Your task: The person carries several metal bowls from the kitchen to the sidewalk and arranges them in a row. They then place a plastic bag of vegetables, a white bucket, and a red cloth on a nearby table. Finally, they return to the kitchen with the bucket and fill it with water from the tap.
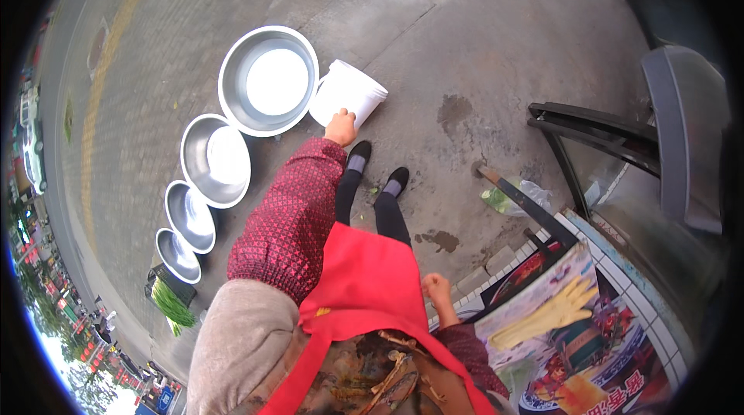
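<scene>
My left hand (342, 127) has its fingers curled at the near edge of a white plastic bucket (351, 89) and appears to grip it. The bucket is tilted, and glare washes out its detail. Just left of it sits the largest of several round stainless steel basins (232, 81), with liquid that looks clear and a bright reflection inside. My right hand (439, 292) hangs by my side, fingers curled in, with nothing visible in it. It is near a tiled counter (662, 313), where a pale yellow rubber glove (543, 316) lies.
Smaller steel basins (195, 168) run in a row toward a dark crate (186, 284) of long green vegetables (171, 304). On the right stand a black metal frame (598, 124) and a grey panel (683, 136). A plastic bag (532, 197) with greens lies on the wet-stained pavement.
</scene>
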A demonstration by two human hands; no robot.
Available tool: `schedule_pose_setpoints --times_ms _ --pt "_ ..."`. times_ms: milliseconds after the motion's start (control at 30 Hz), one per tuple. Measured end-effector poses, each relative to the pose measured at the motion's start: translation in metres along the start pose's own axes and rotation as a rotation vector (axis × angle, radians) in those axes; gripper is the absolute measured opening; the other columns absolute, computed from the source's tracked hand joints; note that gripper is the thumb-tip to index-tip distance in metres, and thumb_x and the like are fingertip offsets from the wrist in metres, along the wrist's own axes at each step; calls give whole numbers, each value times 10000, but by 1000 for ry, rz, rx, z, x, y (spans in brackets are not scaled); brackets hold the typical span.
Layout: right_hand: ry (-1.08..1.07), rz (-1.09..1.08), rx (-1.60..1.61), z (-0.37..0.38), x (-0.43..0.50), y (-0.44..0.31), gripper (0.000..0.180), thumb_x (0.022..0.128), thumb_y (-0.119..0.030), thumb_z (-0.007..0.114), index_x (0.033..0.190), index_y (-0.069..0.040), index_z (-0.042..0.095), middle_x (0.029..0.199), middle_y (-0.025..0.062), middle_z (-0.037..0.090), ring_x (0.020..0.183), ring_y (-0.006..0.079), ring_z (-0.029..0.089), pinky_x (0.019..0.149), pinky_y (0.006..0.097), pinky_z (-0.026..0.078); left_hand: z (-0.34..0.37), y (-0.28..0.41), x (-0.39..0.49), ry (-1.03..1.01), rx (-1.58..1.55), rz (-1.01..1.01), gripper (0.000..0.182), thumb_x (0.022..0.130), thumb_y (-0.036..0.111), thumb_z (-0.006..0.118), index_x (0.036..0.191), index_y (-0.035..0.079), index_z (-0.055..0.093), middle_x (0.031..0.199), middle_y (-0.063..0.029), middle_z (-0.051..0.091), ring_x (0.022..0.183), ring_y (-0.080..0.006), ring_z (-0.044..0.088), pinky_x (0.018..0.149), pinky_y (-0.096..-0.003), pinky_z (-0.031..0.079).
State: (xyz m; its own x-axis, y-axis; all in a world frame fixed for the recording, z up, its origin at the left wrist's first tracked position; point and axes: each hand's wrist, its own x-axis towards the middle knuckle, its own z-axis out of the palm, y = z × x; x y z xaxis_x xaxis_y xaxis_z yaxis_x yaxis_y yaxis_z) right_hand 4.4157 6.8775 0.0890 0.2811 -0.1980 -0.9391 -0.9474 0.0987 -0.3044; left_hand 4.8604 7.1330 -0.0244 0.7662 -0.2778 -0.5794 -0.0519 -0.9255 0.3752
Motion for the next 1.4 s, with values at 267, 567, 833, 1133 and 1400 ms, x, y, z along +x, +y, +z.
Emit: schedule_pose_setpoints --times_ms 267,567,833,1133,1400 --pt "134 331 -111 19 9 41 176 829 -184 592 730 -41 622 638 35 611 531 106 546 493 275 449 53 -32 179 -5 279 55 552 751 40 579 1269 81 393 1371 -176 335 883 -347 607 773 -412 508" --pt "106 267 -245 5 11 18 214 846 -239 590 842 -31 644 665 20 616 588 135 564 546 280 460 72 -86 126 110 122 155 374 649 28 637 1002 56 516 1134 -187 504 722 -382 595 632 -458 487" --pt "65 7 -281 -42 -13 -170 539 784 -519 529 1000 -37 639 998 184 635 950 302 603 830 375 449 -98 -3 -32 391 -14 217 410 667 89 685 994 0 454 1094 -261 467 734 -444 539 621 -504 445" --pt "233 -640 -561 -127 107 -453 338 749 -371 567 810 -43 619 848 180 639 835 357 609 715 452 473 -239 116 5 557 31 108 421 520 111 811 773 8 490 962 -197 483 706 -409 563 595 -471 466" --pt "-269 -641 -391 -194 132 -799 645 760 -561 580 1081 -3 542 1036 213 589 935 322 592 723 432 499 -362 299 96 712 286 133 369 617 227 763 804 37 508 917 -143 515 654 -360 579 549 -452 456"
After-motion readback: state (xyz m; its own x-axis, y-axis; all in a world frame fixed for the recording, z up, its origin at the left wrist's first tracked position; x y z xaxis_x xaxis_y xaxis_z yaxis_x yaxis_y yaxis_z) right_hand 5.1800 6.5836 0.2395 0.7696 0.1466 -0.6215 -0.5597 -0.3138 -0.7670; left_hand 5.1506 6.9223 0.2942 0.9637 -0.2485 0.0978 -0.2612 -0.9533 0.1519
